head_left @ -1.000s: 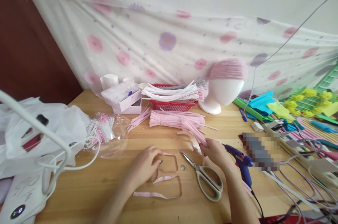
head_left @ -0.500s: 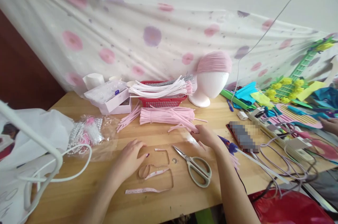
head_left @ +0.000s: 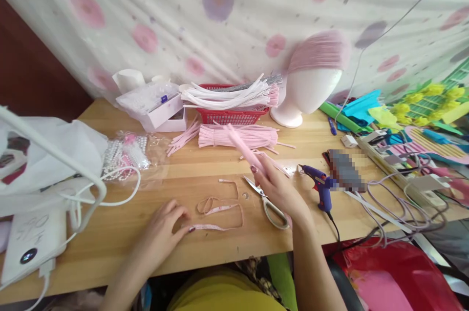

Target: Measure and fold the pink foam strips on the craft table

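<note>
My right hand [head_left: 276,189] is closed around a small bunch of pink pipe cleaners [head_left: 242,147], which slants up and to the left above the table. Below that hand lie scissors [head_left: 275,214] with pale handles, partly covered by it. My left hand [head_left: 166,225] rests at the front of the table with fingers curved and apart. Its thumb tip meets the end of a pink tape measure [head_left: 220,227], which lies in loose folds. A tied bundle of pink pipe cleaners [head_left: 216,136] lies behind, beside a few loose ones [head_left: 183,137].
A red basket [head_left: 234,116] holds white pipe cleaners. Beside it stand a foam head [head_left: 311,89] with pink wrapping and a white box [head_left: 163,114]. A purple glue gun [head_left: 318,186], a phone [head_left: 346,169] and tangled cables lie right. Bagged beads [head_left: 126,155] lie left.
My right hand has lifted the pink pipe cleaners off the table and drawn them closer. My left hand has moved back to the tape measure's near end. The view has tilted down.
</note>
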Demonstrator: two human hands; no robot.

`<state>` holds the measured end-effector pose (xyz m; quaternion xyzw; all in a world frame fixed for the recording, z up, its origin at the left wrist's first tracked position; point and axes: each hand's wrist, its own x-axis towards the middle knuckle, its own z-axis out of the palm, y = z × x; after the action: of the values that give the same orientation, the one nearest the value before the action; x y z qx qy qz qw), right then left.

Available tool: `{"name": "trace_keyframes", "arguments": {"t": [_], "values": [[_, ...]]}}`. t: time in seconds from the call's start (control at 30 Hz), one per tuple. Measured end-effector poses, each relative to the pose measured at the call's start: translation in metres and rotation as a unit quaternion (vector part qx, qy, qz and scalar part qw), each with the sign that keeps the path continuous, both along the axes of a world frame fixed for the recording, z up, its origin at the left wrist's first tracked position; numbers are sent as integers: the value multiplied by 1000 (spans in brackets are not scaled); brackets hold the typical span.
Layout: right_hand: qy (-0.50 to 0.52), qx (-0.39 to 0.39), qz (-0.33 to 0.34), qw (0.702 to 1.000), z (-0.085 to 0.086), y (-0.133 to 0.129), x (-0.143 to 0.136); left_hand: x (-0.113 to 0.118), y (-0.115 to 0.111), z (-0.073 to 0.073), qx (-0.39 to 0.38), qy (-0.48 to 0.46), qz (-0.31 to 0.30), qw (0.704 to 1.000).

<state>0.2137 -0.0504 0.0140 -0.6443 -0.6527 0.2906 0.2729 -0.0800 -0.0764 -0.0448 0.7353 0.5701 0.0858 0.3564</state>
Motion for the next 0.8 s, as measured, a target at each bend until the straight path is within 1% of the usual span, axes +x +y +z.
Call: {"name": "trace_keyframes", "arguments": {"t": [0.07,0.17,0.3,0.4,0.47,0.57,0.7,0.8], "values": [[-15,-1,59,998,-2,5,-12,4,-2,-2,-1,-7,-6,1000],[-38,-6,133,990,-1,24,-31,8,-1,-3,-4,-12,-11,1000],[-86,55,236,966,5,63,-69,10,1,-1,1,-6,-2,1000],[-103,82,279,951,6,90,-101,12,0,2,-6,3,4,1000],[-110,85,305,942,3,102,-119,13,1,5,-6,6,5,1000],[-126,84,329,932,-1,109,-134,13,2,5,-3,0,-2,1000],[-144,87,335,927,-5,108,-140,11,4,-1,4,-11,-6,1000],[-148,87,390,905,-8,106,-151,10,5,-4,17,-17,-3,1000]]}}
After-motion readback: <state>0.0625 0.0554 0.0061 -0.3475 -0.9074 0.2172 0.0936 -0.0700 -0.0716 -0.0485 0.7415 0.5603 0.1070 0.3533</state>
